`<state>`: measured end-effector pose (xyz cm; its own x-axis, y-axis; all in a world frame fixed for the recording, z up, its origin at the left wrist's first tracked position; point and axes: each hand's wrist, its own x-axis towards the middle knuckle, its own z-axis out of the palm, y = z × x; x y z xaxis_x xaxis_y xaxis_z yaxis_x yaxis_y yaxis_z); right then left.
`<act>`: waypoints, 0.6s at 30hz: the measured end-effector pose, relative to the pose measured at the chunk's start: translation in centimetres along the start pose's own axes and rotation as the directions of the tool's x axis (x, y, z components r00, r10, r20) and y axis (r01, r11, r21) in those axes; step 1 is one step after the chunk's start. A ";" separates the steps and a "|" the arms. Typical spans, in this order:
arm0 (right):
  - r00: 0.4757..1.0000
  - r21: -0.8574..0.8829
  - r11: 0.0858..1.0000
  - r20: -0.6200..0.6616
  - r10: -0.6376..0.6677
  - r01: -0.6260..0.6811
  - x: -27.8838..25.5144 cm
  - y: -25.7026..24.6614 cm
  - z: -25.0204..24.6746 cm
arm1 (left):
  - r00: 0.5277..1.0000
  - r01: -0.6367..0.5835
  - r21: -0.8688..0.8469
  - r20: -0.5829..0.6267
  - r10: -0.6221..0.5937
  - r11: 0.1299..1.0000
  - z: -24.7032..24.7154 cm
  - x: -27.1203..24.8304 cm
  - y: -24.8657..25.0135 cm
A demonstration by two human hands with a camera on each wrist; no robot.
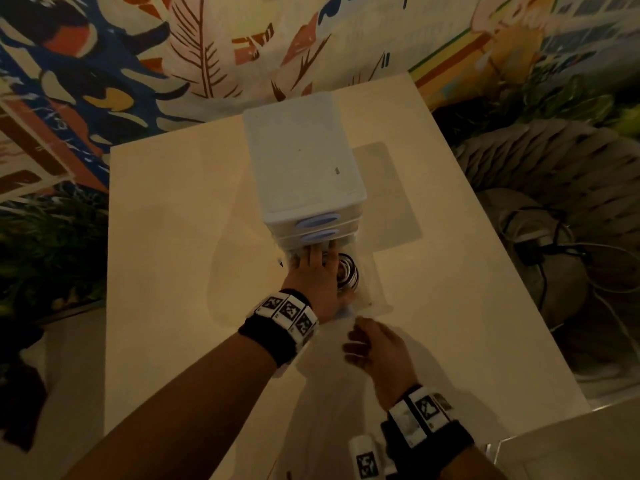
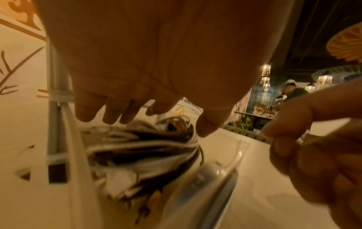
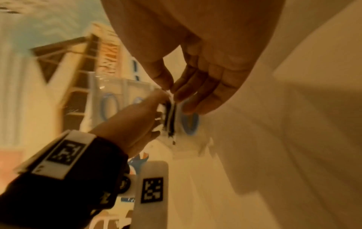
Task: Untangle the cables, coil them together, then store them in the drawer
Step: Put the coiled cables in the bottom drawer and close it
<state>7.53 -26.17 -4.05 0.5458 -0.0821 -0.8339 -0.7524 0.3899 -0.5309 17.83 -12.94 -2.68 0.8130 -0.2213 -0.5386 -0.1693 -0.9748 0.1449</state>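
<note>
My left hand (image 1: 317, 275) reaches forward with straight fingers (image 2: 109, 111) pointing down, palm downward, while my right hand (image 1: 375, 348) hangs behind it, its thumb nearly meeting the loosely bent fingers (image 3: 195, 86).

The camera on my head looks steeply down from high above the worktop (image 1: 173, 209), taking in both my forearms and the drawer unit (image 1: 304, 157). The camera on my left wrist sits very close under my left hand (image 2: 156, 54), facing along it into the open drawer (image 2: 231, 167). The camera on my right wrist looks past my right hand (image 3: 205, 62) towards that drawer. All 3 views share the drawer's front.
</note>
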 end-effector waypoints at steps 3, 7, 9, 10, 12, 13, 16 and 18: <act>0.874 -0.379 0.796 0.076 -0.481 0.471 -1.8 -3.1 -0.9 | 0.999 -0.026 -0.071 0.026 0.028 0.997 -1.0 -1.3 -0.7; 0.487 -0.543 0.144 0.564 -0.667 0.827 -1.5 -6.8 1.0 | 0.987 -0.124 0.026 0.108 0.121 0.992 -0.6 -3.0 -0.8; 0.393 -0.548 -0.150 0.740 -0.545 0.823 0.6 -7.5 2.5 | 0.968 -0.226 0.141 0.141 0.207 0.964 0.1 -3.2 -0.7; 0.360 -0.534 -0.317 0.806 -0.470 0.784 1.7 -7.4 3.1 | 0.962 -0.251 0.166 0.153 0.227 0.953 0.7 -3.0 -0.9; 0.491 -0.548 -0.479 0.834 -0.251 0.686 3.6 -6.6 3.5 | 0.968 -0.209 0.135 0.166 0.186 0.969 1.8 -2.6 -1.3; 0.599 -0.571 -0.518 0.790 -0.134 0.637 4.2 -6.1 3.4 | 0.969 -0.191 0.144 0.185 0.163 0.971 2.2 -2.6 -1.4; 0.694 -0.575 -0.580 0.719 -0.023 0.577 5.0 -5.1 2.6 | 0.974 -0.140 0.212 0.205 0.096 0.967 3.1 -3.0 -0.8; 0.712 -0.576 -0.604 0.702 -0.020 0.551 4.6 -4.7 2.7 | 0.976 -0.112 0.237 0.209 0.062 0.965 2.8 -3.5 -0.1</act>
<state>14.60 -25.92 -4.98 0.6625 0.5779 -0.4767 0.5427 -0.8089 -0.2263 13.39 -12.18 -3.11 0.6666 -0.2818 -0.6901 -0.3862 -0.9224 0.0037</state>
